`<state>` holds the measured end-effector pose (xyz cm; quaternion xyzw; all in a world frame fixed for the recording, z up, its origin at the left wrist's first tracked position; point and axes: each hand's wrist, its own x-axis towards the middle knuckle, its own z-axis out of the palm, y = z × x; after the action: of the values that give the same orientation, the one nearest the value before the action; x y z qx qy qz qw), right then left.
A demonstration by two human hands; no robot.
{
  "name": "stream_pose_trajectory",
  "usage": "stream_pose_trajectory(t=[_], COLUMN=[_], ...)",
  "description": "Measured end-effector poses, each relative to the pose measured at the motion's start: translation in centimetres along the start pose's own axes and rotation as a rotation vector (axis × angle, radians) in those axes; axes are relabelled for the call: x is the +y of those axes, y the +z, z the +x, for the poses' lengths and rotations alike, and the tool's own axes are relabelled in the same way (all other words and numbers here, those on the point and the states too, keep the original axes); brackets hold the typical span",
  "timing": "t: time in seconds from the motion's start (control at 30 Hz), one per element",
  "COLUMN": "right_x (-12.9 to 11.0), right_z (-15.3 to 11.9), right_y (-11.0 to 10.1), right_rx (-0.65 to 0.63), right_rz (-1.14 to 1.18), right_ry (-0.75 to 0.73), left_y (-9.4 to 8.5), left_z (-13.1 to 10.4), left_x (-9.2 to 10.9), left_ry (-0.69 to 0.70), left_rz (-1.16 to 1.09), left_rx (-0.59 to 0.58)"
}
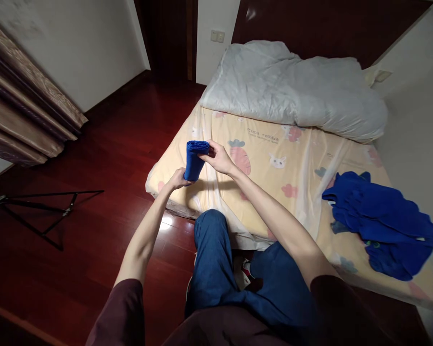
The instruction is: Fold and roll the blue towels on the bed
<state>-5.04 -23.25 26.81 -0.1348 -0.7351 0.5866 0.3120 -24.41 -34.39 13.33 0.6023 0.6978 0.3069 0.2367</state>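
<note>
A blue cloth (195, 162), folded and rolled into a compact upright bundle, is held up over the left front part of the bed. My left hand (178, 179) grips its lower end, fingers partly hidden behind the cloth. Near the top, my right hand (218, 157) pinches the right side of the bundle between thumb and fingers. Layered folds show at its upper end. To the right on the bed lies a loose, crumpled pile of blue cloths (378, 216), apart from both hands.
The bed has a yellow patterned sheet (260, 178). A bunched white quilt (296, 91) lies at the head end. A black tripod's legs (39, 204) stand on the red wooden floor (130, 144) at left. Curtains (25, 105) hang at the far left.
</note>
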Motion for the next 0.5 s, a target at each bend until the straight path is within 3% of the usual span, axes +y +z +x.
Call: stream_pose_trajectory(t=[0.1, 0.27, 0.4, 0.5], right_x=[1.1, 2.8, 4.0, 4.5], right_z=[0.9, 2.2, 2.7, 2.8], right_y=[0.7, 1.1, 1.2, 1.3], right_rx=[0.054, 0.059, 0.028, -0.043], right_rz=[-0.007, -0.028, 0.026, 0.040], right_ry=[0.009, 0.000, -0.002, 0.002], left_y=[0.3, 1.6, 2.2, 1.8], left_z=[0.4, 0.8, 0.8, 0.9], left_x=[-1.5, -3.1, -4.1, -4.6], left_ry=[-0.019, -0.053, -0.060, -0.044], left_rz=[-0.039, -0.238, -0.140, -0.106], left_rx=[0.042, -0.029, 0.088, 0.039])
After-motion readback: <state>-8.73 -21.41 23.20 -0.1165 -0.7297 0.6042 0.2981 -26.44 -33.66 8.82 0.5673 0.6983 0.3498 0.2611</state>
